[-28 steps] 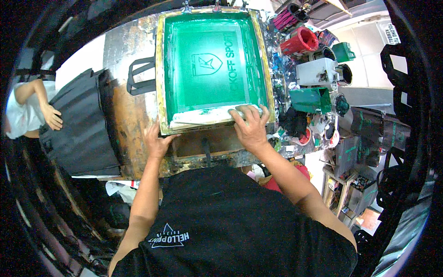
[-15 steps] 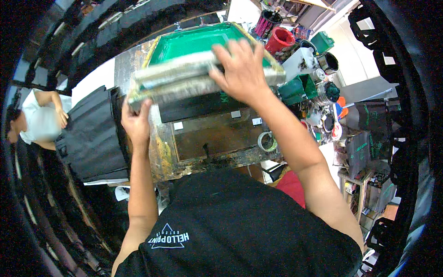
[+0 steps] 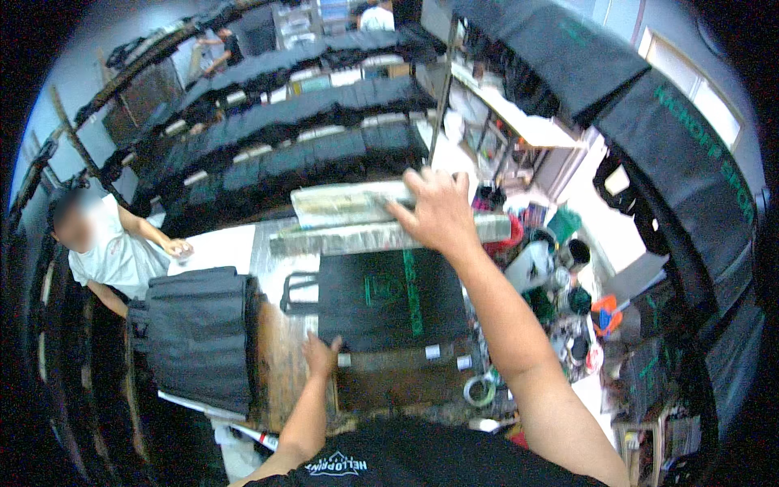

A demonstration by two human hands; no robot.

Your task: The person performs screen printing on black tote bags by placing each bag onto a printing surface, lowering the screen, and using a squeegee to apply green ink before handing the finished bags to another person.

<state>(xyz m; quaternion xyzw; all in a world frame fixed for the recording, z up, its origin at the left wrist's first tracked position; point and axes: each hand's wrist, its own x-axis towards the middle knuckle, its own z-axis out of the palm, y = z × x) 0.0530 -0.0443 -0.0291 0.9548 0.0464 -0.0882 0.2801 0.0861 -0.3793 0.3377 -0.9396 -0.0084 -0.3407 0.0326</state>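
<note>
A black bag with green print lies flat on the work table, its handles toward the left. My left hand is beside the bag's near left corner, fingers apart; whether a fingertip touches the fabric is unclear. Beyond the bag, the printing screen's frame is raised, its near edge facing me. A pale, ink-stained squeegee rests along the frame. My right hand is closed over the squeegee's right part, close against the frame. The screen's mesh is hidden.
A stack of black bags lies left of the board, with a person in a white shirt behind it. Ink pots and cans crowd the right side. A tape roll sits near right. Racks of black bags stand behind.
The screen frame has risen away from the table, uncovering the printed bag. My left hand has left the frame and come down near the bag's corner. My view has tilted up.
</note>
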